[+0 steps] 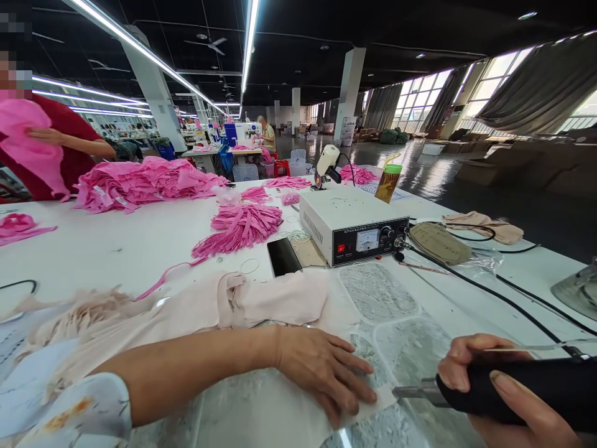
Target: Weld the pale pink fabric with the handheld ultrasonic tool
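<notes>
My left hand (324, 367) flat, open on pale fabric (275, 298), lower centre, my right hand (494, 398) gripping black handheld tool (527, 389), lower right

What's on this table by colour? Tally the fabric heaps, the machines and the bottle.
Pink fabric heaps: 3, a big pile, a strip bundle, a far heap
Pale fabric under the left hand: 1
White control box: 1
Black handheld tool in the right hand: 1
Green-capped bottle: 1
Total: 7
</notes>
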